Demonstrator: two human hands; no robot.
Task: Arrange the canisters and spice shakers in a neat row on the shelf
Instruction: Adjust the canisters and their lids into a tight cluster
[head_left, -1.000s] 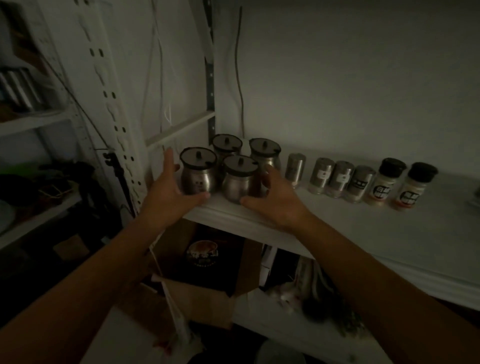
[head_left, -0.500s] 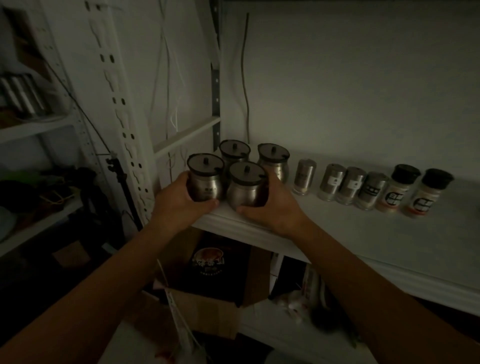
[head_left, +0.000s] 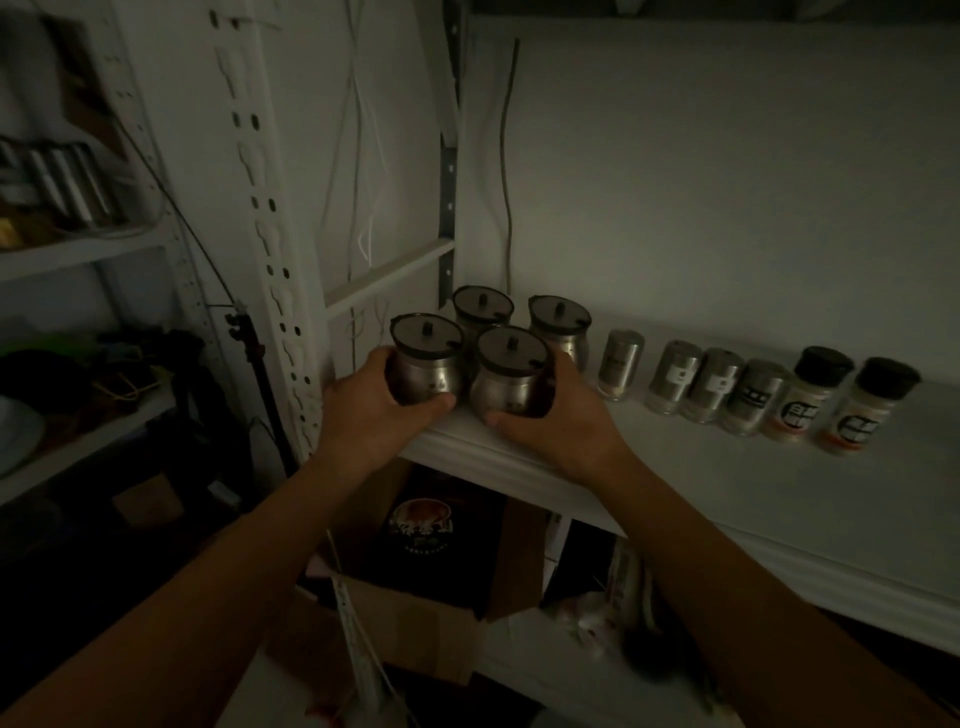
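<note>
Left hand (head_left: 363, 410): wrapped round the front-left canister (head_left: 427, 359), thumb under its belly, fingers behind.
Right hand (head_left: 558, 415): cupped round the front-right canister (head_left: 511, 371), thumb at its base.
Shelf (head_left: 675, 483): white; both held canisters sit near its front lip, just beside each other.
Back pair: two more lidded steel canisters (head_left: 482, 312), (head_left: 560, 325) directly behind; the four form a tight square, not a line.
Shakers: four steel spice shakers (head_left: 619, 364) then two black-capped spice jars (head_left: 808, 392), already in a row running right, nearer the wall.
Step (judged): regrouping the canister cluster; a row is not yet formed.
Next move needs: front pair drawn apart or pushed back level with the shakers; clearance is tight on all sides.
Obstacles: slotted upright (head_left: 270, 234) close at left, nearest shaker at right.
Below: open cardboard box (head_left: 415, 623); a canister slipped off the lip would fall there.
</note>
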